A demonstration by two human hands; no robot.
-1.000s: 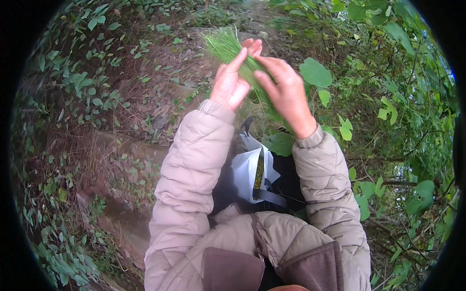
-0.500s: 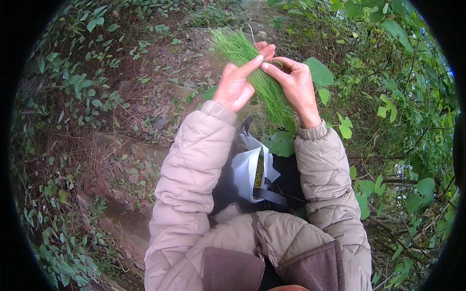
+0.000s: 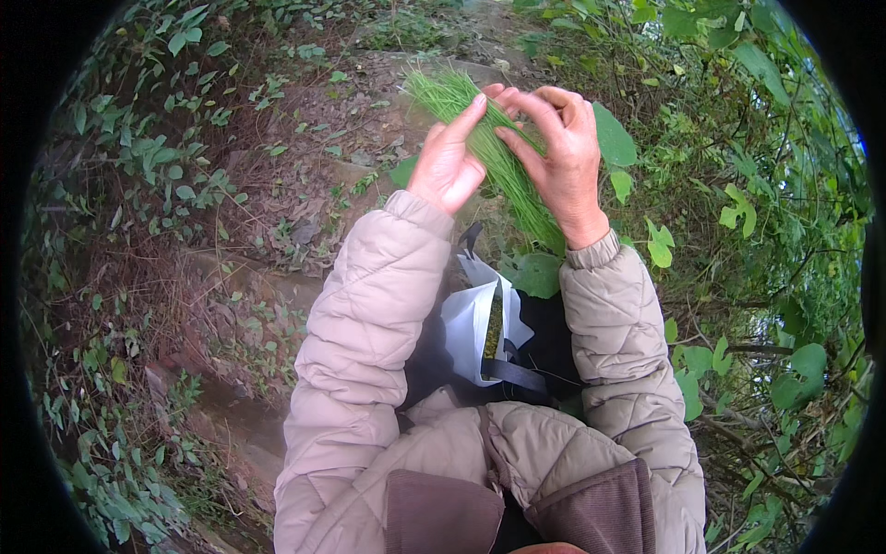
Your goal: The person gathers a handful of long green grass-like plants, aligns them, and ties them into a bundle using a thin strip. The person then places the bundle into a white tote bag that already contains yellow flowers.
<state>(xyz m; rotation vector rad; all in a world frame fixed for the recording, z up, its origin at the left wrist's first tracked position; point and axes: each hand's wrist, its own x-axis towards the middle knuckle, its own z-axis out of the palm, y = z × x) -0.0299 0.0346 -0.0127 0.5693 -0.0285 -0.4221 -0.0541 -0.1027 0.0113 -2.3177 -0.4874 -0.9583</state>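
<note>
a: what's in the hands?

b: a bundle of thin green grass blades (image 3: 494, 152). it runs slantwise, its spread tips up beyond the fingers and its lower end down by the right cuff.

a: which hand has it?

b: both. the left hand (image 3: 449, 159) lies along the left side of the bundle, palm turned toward it, fingers nearly straight and pressed together against the blades, the fingertip reaching up to meet the other hand. the right hand (image 3: 556, 157) is on the bundle's right side, fingers curled over the top of it and closed on the blades, thumb pointing down toward the bundle's middle.

a: so clamped?

b: the right hand is closed on the grass. the left is laid flat against it rather than wrapped round; whether its thumb grips behind the bundle i can't tell.

a: anything below the bundle?

b: just under its lower end, between the two padded beige sleeves (image 3: 369, 332), hangs a white bag (image 3: 475, 323) with its mouth open and a dark strap (image 3: 517, 374) across it. something yellowish-green shows inside, too small to make out.

a: and around?

b: left of the bundle, a bare earth bank (image 3: 305, 138) with dry leaves and small creeping plants. right of it, broad-leaved green shrubs (image 3: 738, 212), one large leaf just behind the right hand.
</note>
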